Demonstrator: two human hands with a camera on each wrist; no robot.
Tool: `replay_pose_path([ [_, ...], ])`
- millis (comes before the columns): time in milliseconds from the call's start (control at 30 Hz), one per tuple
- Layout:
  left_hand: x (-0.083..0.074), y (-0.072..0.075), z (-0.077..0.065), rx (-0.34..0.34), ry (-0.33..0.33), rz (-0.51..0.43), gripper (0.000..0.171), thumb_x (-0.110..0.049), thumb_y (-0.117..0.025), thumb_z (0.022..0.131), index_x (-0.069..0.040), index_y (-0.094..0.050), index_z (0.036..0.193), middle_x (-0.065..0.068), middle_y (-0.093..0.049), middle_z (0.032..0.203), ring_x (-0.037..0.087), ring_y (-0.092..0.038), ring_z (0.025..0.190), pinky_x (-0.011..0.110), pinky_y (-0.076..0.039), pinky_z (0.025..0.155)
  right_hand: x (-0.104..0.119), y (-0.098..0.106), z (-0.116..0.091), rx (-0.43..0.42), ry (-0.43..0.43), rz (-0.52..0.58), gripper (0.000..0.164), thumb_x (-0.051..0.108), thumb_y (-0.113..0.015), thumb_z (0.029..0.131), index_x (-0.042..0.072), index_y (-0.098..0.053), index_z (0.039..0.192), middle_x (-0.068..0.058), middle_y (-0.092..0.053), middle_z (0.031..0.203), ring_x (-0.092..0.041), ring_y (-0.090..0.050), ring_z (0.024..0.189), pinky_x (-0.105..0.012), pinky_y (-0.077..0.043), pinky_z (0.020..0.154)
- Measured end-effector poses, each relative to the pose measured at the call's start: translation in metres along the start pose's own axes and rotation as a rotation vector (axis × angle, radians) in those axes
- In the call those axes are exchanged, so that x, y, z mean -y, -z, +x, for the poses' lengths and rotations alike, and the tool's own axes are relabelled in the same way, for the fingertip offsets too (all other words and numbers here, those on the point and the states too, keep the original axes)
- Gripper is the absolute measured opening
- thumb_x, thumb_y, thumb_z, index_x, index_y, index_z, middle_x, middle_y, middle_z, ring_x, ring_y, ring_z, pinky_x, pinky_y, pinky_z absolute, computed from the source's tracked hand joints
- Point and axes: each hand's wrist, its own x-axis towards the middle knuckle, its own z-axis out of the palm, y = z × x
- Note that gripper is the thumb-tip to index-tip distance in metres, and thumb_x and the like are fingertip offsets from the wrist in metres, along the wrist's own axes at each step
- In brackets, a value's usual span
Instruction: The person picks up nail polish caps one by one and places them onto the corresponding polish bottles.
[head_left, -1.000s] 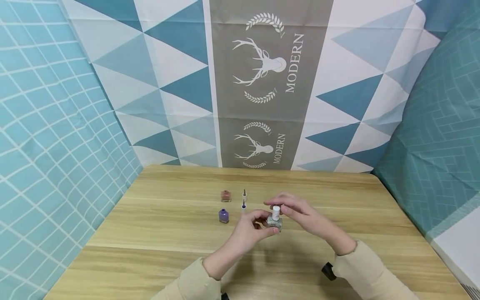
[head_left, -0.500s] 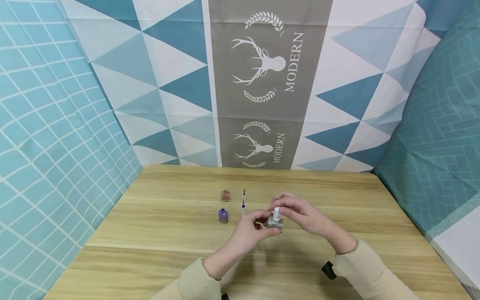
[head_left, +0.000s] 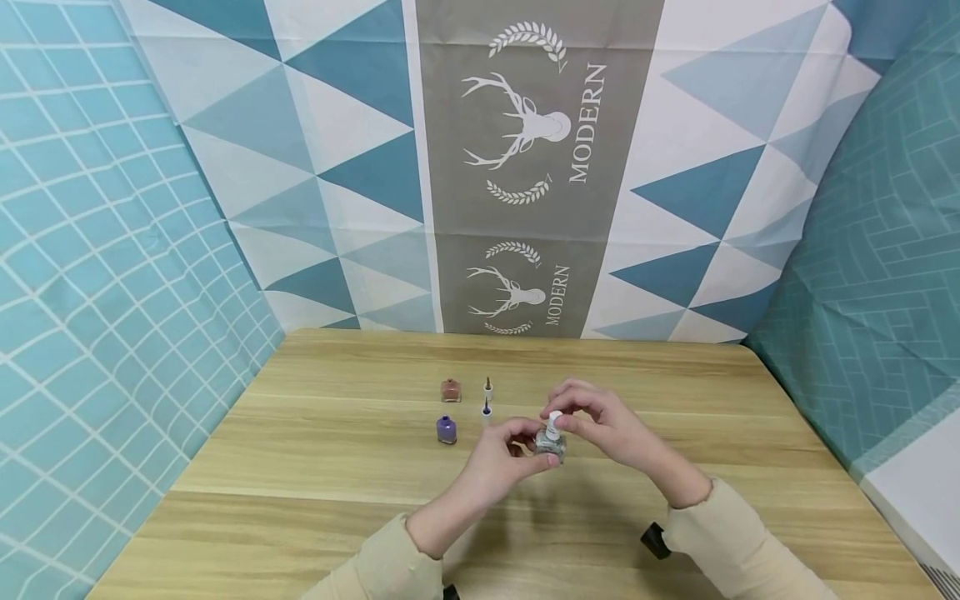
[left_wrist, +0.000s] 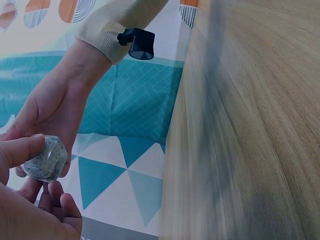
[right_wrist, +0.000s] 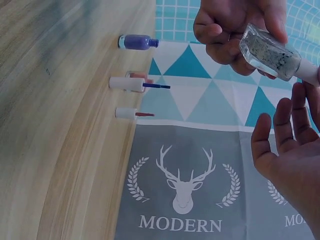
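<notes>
My left hand grips a clear nail polish bottle between thumb and fingers, held above the table. Speckled grey-green polish shows through its glass in the right wrist view. With thumb and fingertips, my right hand pinches the white cap, which sits on the bottle's neck and leans a little. In the right wrist view the cap runs off the frame's edge. From the left wrist view, the bottle's base faces the camera, with the left thumb pressed on its side.
An uncapped purple nail polish bottle and an uncapped pinkish-brown one stand on the wooden table, left of the hands. Beside them two white caps stand brush-up, one with a blue brush, one with a brown brush.
My right fingers have closed in on the white cap, the hand drawing slightly right, and the cap leans more. The left hand and bottle have barely moved.
</notes>
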Motion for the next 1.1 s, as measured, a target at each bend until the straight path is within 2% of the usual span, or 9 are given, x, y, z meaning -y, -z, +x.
replay_pose_path([
  [133,-0.003,0.000,-0.001,-0.001,0.003,0.004,0.028,-0.012,-0.076,0.079,-0.007,-0.067,0.105,0.001,-0.063,0.092,0.013,-0.052,0.084,0.021,-0.042,0.068,0.000,-0.002,0.000,-0.042,-0.007,-0.007,0.017,-0.002,-0.063,0.086,0.011,-0.067,0.097,0.000,-0.059,0.095,-0.010,-0.055,0.087,-0.026,-0.047,0.074],
  [367,-0.032,0.002,-0.012,-0.012,-0.022,-0.005,0.028,-0.007,-0.075,0.078,-0.001,-0.067,0.105,0.006,-0.064,0.091,0.016,-0.053,0.083,0.021,-0.043,0.068,0.002,-0.005,0.002,-0.090,-0.017,-0.003,0.017,-0.003,-0.068,0.081,0.011,-0.065,0.091,-0.003,-0.058,0.092,-0.010,-0.053,0.082,-0.026,-0.047,0.073],
  [467,-0.034,0.001,-0.013,-0.019,-0.030,-0.002,0.028,-0.006,-0.075,0.078,-0.001,-0.067,0.104,0.006,-0.064,0.090,0.015,-0.053,0.082,0.020,-0.042,0.067,0.001,-0.005,0.001,-0.103,-0.035,-0.003,0.015,0.002,-0.070,0.082,0.013,-0.064,0.089,-0.002,-0.056,0.091,-0.011,-0.051,0.082,-0.026,-0.045,0.073],
  [600,-0.017,-0.002,-0.006,-0.020,-0.029,0.007,0.029,-0.008,-0.076,0.078,-0.005,-0.068,0.105,0.004,-0.063,0.090,0.013,-0.052,0.081,0.020,-0.043,0.067,0.000,-0.006,0.002,-0.117,-0.053,-0.003,0.013,0.008,-0.072,0.082,0.013,-0.061,0.086,-0.002,-0.054,0.089,-0.018,-0.050,0.080,-0.026,-0.044,0.073],
  [700,-0.014,-0.002,-0.005,-0.017,-0.027,0.013,0.029,-0.008,-0.076,0.078,-0.006,-0.068,0.105,0.003,-0.063,0.090,0.013,-0.052,0.081,0.021,-0.043,0.067,-0.001,-0.006,0.003,-0.121,-0.058,0.001,0.015,0.008,-0.073,0.080,0.013,-0.060,0.084,-0.002,-0.052,0.086,-0.020,-0.049,0.079,-0.026,-0.044,0.072],
  [867,-0.022,-0.002,-0.008,-0.013,-0.021,0.018,0.028,-0.006,-0.075,0.078,-0.003,-0.068,0.104,0.005,-0.064,0.090,0.017,-0.054,0.083,0.021,-0.043,0.068,-0.001,-0.007,0.004,-0.117,-0.030,0.008,0.019,0.007,-0.075,0.078,0.012,-0.057,0.082,-0.003,-0.051,0.084,-0.015,-0.048,0.077,-0.029,-0.044,0.070],
  [1000,-0.010,-0.003,-0.004,-0.016,-0.020,0.022,0.028,-0.011,-0.076,0.078,-0.008,-0.069,0.105,0.002,-0.064,0.091,0.013,-0.053,0.083,0.021,-0.043,0.069,-0.001,-0.007,0.004,-0.104,-0.031,0.003,0.019,0.007,-0.074,0.079,0.012,-0.056,0.083,-0.003,-0.052,0.084,-0.012,-0.049,0.076,-0.030,-0.045,0.068],
  [1100,-0.004,-0.002,-0.002,-0.015,-0.028,0.017,0.029,-0.014,-0.077,0.077,-0.010,-0.069,0.105,0.001,-0.064,0.091,0.013,-0.054,0.084,0.020,-0.044,0.069,0.001,-0.007,0.005,-0.083,-0.058,-0.020,0.015,0.008,-0.072,0.081,0.011,-0.060,0.091,-0.001,-0.056,0.087,-0.010,-0.051,0.078,-0.027,-0.046,0.069],
])
